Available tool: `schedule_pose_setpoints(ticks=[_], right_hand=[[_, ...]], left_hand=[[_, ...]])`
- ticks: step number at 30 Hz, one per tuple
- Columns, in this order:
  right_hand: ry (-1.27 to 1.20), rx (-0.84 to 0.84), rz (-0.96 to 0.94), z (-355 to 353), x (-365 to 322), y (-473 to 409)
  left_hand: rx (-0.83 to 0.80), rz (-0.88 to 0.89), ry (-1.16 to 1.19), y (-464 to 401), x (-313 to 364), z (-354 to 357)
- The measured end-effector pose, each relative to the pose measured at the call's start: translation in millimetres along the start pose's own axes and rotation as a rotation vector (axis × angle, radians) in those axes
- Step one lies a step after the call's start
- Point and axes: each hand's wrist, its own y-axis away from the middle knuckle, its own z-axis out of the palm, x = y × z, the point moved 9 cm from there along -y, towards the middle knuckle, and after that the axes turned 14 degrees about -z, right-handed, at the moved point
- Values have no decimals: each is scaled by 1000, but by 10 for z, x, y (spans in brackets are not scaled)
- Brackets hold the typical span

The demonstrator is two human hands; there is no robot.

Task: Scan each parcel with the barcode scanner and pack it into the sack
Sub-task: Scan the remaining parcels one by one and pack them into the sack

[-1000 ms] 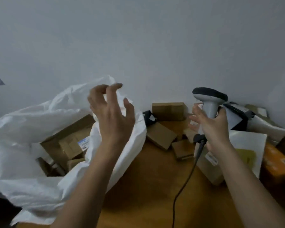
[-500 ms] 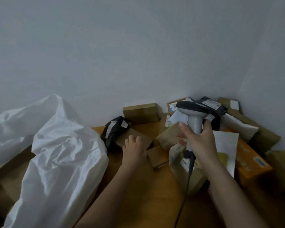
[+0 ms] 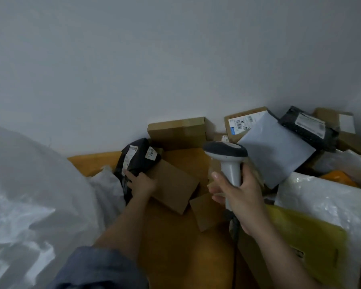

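Observation:
My right hand (image 3: 237, 195) grips the handle of a grey barcode scanner (image 3: 226, 155), its head pointing left over the parcels. My left hand (image 3: 141, 183) rests on a black soft parcel (image 3: 137, 158) with white labels, fingers lying over its lower edge, next to a flat brown cardboard box (image 3: 172, 185). The white sack (image 3: 29, 195) fills the left side, its mouth not visible. Whether the left fingers curl round the black parcel is unclear.
An orange-brown table (image 3: 179, 247) carries several parcels: a brown box (image 3: 177, 130) at the wall, a small box (image 3: 206, 211), a grey mailer (image 3: 275, 153), a black bag (image 3: 308, 128), and a bubble mailer (image 3: 325, 207) over a yellow envelope (image 3: 304, 245). A grey wall stands behind.
My left hand left the sack, moved right to the parcel pile and now lies on the black parcel. The view turned right. The scanner stays in my right hand.

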Motion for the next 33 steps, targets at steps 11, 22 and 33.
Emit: schedule_pose_setpoints(ticks=[11, 22, 33], right_hand=[[8, 41, -36, -132, -228, 202], [57, 42, -47, -483, -573, 910], [95, 48, 7, -571, -436, 1218]], left_hand=[[199, 346, -28, 662, -64, 149], [97, 655, -106, 2079, -887, 993], [-163, 474, 16, 2044, -1513, 1249]])
